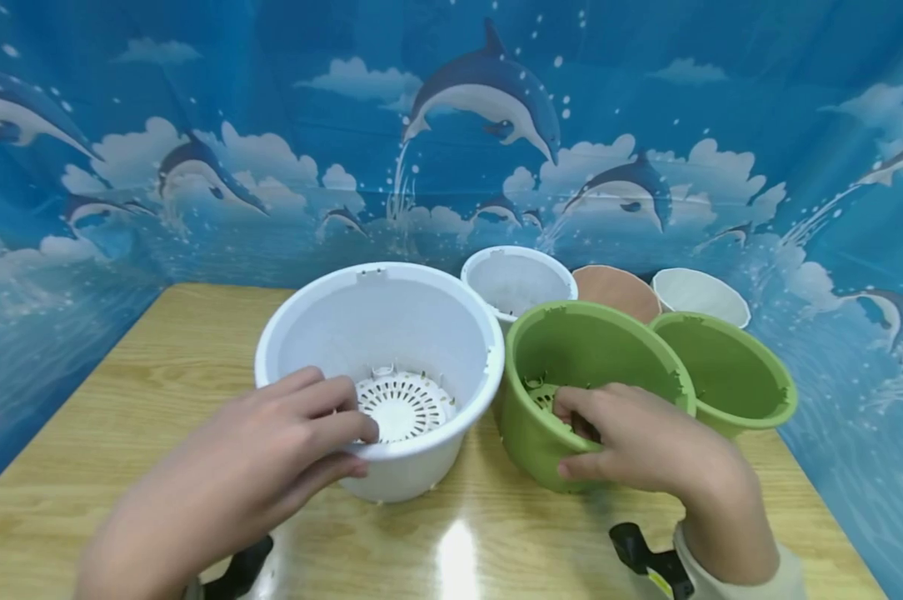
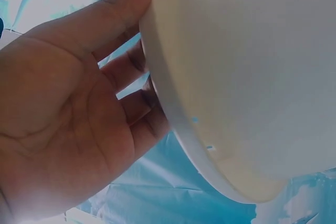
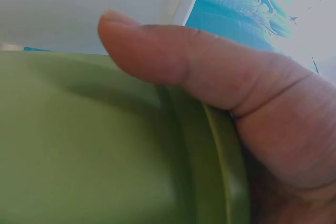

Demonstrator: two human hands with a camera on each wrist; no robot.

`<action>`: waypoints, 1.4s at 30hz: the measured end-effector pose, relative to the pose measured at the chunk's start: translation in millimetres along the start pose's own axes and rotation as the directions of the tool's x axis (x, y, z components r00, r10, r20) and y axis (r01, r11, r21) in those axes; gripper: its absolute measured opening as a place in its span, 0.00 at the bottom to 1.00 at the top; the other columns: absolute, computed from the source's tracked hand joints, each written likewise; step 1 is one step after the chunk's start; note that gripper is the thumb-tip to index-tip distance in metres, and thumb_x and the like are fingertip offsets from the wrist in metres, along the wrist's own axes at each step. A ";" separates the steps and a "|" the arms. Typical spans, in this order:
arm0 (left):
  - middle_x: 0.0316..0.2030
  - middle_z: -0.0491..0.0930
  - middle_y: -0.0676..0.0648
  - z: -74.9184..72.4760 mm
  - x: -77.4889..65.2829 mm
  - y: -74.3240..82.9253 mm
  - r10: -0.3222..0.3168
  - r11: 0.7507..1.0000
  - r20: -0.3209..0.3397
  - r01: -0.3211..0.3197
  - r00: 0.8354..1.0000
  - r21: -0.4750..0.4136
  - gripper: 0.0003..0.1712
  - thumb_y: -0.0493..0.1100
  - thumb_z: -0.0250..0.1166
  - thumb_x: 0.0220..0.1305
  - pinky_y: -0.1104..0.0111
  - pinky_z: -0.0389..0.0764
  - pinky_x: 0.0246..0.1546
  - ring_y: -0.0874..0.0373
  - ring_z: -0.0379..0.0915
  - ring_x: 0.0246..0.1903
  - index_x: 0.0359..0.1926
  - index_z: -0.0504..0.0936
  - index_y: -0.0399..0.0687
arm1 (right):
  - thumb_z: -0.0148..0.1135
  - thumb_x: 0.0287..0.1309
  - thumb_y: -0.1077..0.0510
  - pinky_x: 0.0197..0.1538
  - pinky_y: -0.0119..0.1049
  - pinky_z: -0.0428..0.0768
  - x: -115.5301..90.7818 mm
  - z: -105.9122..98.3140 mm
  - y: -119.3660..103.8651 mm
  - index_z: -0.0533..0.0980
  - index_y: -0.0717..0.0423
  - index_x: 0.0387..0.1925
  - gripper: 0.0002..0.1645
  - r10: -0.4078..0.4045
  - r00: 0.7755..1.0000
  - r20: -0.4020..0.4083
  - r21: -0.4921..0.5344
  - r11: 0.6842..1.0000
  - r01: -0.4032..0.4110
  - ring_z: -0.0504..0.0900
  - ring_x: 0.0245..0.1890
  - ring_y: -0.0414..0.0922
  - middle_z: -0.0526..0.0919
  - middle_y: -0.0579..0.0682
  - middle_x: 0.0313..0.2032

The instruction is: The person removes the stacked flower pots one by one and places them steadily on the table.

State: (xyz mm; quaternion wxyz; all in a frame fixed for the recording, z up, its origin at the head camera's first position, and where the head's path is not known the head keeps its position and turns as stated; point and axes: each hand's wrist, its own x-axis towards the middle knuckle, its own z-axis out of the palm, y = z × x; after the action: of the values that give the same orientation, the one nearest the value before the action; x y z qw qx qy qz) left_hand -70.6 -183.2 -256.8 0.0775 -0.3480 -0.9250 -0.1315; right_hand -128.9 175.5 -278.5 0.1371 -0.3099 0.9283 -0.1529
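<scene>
A large white plastic pot (image 1: 414,325) with a slotted base stands on the table. At its near rim, my left hand (image 1: 294,433) grips the edge, thumb outside and fingers over the inside. The left wrist view shows that pot's outer wall (image 2: 252,66) beside the palm (image 2: 68,108). To the right, a green pot (image 1: 530,442) is gripped at its near rim by my right hand (image 1: 631,437), fingers inside it and thumb along the outer wall. In the right wrist view the thumb (image 3: 173,56) lies against the green wall (image 3: 94,145).
Behind stand a smaller white pot (image 1: 515,279), a brown pot (image 1: 616,292) and a pale pot (image 1: 699,296). A second green pot (image 1: 729,375) stands at the right, close against the first. A blue dolphin-print curtain (image 1: 271,125) surrounds the wooden table (image 1: 159,375).
</scene>
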 end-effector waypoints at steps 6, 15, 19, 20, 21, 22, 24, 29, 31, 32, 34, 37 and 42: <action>0.36 0.69 0.67 2.8 4.0 -0.5 0.035 0.999 -0.037 -0.034 0.999 0.013 0.07 0.52 0.69 0.64 0.75 0.70 0.30 0.69 0.61 0.33 0.43 0.83 0.69 | 0.76 0.50 0.46 0.28 0.30 0.67 -0.2 2.4 0.5 0.68 0.38 0.30 0.21 -0.009 1.000 -0.006 -0.010 1.000 0.009 0.64 0.21 0.33 0.65 0.37 0.20; 0.37 0.70 0.67 8.0 7.8 -2.8 0.043 0.999 -0.089 -0.041 0.995 0.026 0.08 0.51 0.71 0.62 0.74 0.72 0.31 0.70 0.61 0.34 0.42 0.84 0.69 | 0.76 0.49 0.47 0.28 0.31 0.67 0.4 2.3 -2.7 0.67 0.38 0.30 0.22 -0.013 1.000 -0.020 -0.040 0.999 0.012 0.64 0.20 0.32 0.65 0.36 0.20; 0.37 0.71 0.67 9.3 9.5 -1.9 0.035 0.999 -0.097 -0.032 0.995 0.029 0.09 0.51 0.71 0.61 0.74 0.72 0.32 0.70 0.61 0.35 0.43 0.84 0.70 | 0.77 0.49 0.47 0.29 0.31 0.67 0.6 2.9 -3.1 0.67 0.38 0.30 0.22 -0.010 1.000 -0.017 -0.047 0.999 0.010 0.64 0.21 0.33 0.65 0.37 0.20; 0.37 0.71 0.67 9.8 10.2 -1.7 0.034 0.999 -0.096 -0.031 0.995 0.032 0.09 0.51 0.71 0.61 0.73 0.72 0.32 0.70 0.61 0.35 0.43 0.84 0.70 | 0.77 0.49 0.47 0.29 0.31 0.67 0.5 3.1 -3.0 0.67 0.38 0.30 0.22 -0.009 1.000 -0.015 -0.045 0.999 0.009 0.64 0.21 0.33 0.65 0.37 0.20; 0.37 0.71 0.67 10.2 11.3 -1.5 0.036 0.999 -0.097 -0.033 0.995 0.036 0.09 0.51 0.72 0.61 0.73 0.73 0.32 0.70 0.61 0.35 0.43 0.84 0.70 | 0.77 0.49 0.48 0.29 0.31 0.67 0.4 3.2 -2.9 0.67 0.38 0.30 0.22 -0.008 1.000 -0.013 -0.042 0.999 0.007 0.65 0.21 0.33 0.65 0.37 0.20; 0.37 0.71 0.66 10.7 12.3 -1.3 0.038 0.999 -0.098 -0.034 0.994 0.041 0.10 0.51 0.72 0.61 0.73 0.73 0.32 0.70 0.62 0.35 0.43 0.84 0.69 | 0.77 0.48 0.48 0.29 0.31 0.67 0.2 3.3 -2.7 0.67 0.39 0.30 0.22 -0.006 1.000 -0.011 -0.041 0.999 0.006 0.65 0.21 0.33 0.65 0.37 0.20; 0.37 0.72 0.66 11.9 14.4 -0.8 0.042 0.998 -0.102 -0.037 0.994 0.047 0.10 0.51 0.72 0.61 0.73 0.74 0.32 0.70 0.62 0.35 0.43 0.84 0.69 | 0.77 0.49 0.48 0.29 0.31 0.68 0.0 3.4 -2.4 0.67 0.39 0.31 0.22 -0.003 1.000 -0.005 -0.032 0.999 0.003 0.65 0.21 0.33 0.66 0.37 0.21; 0.38 0.73 0.64 17.2 18.1 0.2 0.044 0.998 -0.131 -0.038 0.990 0.044 0.10 0.50 0.72 0.60 0.72 0.75 0.34 0.69 0.64 0.37 0.44 0.86 0.67 | 0.77 0.49 0.48 0.29 0.32 0.68 0.3 3.8 -2.6 0.68 0.39 0.31 0.22 0.003 1.000 0.005 -0.021 1.000 -0.002 0.66 0.22 0.34 0.68 0.37 0.22; 0.37 0.74 0.63 20.1 20.2 0.2 0.050 0.998 -0.150 -0.044 0.987 0.041 0.10 0.50 0.72 0.60 0.71 0.75 0.34 0.68 0.64 0.37 0.44 0.86 0.66 | 0.77 0.50 0.48 0.29 0.32 0.68 0.5 3.9 -3.0 0.67 0.39 0.32 0.22 0.004 1.000 0.004 -0.029 1.000 -0.004 0.66 0.22 0.34 0.68 0.37 0.22; 0.37 0.74 0.62 21.5 21.3 0.1 0.056 0.998 -0.160 -0.050 0.986 0.039 0.11 0.50 0.72 0.60 0.71 0.75 0.34 0.67 0.65 0.37 0.44 0.86 0.66 | 0.77 0.49 0.48 0.29 0.32 0.69 0.7 3.9 -3.2 0.67 0.39 0.32 0.22 0.003 1.000 0.001 -0.033 0.999 -0.003 0.66 0.22 0.34 0.68 0.38 0.22; 0.37 0.74 0.61 23.9 23.6 -0.2 0.066 0.997 -0.178 -0.059 0.982 0.040 0.11 0.49 0.72 0.60 0.70 0.75 0.34 0.66 0.65 0.37 0.44 0.87 0.64 | 0.77 0.50 0.49 0.29 0.32 0.68 0.9 3.9 -3.7 0.67 0.39 0.32 0.22 0.002 1.000 -0.001 -0.041 0.999 -0.002 0.66 0.22 0.34 0.68 0.38 0.22; 0.37 0.74 0.61 26.6 26.4 -0.9 0.068 0.997 -0.194 -0.060 0.979 0.048 0.11 0.49 0.73 0.60 0.71 0.74 0.33 0.66 0.65 0.36 0.44 0.87 0.64 | 0.76 0.50 0.50 0.29 0.32 0.68 1.3 3.6 -4.2 0.67 0.39 0.32 0.22 -0.002 1.000 -0.001 -0.044 0.999 0.002 0.66 0.22 0.34 0.68 0.38 0.22; 0.37 0.74 0.61 29.2 29.5 -0.6 0.068 0.997 -0.199 -0.059 0.978 0.052 0.12 0.48 0.73 0.59 0.71 0.74 0.32 0.66 0.65 0.36 0.45 0.87 0.65 | 0.76 0.50 0.50 0.30 0.32 0.69 1.6 3.3 -4.4 0.68 0.39 0.33 0.21 0.000 1.000 -0.001 -0.045 0.999 0.000 0.67 0.22 0.34 0.69 0.37 0.22</action>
State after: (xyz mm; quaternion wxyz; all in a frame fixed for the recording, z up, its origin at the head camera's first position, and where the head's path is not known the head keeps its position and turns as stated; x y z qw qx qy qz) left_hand -94.5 -156.6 -277.8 0.1825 -0.3603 -0.9037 -0.1419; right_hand -126.6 170.5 -280.2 0.1299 -0.3128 0.9316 -0.1322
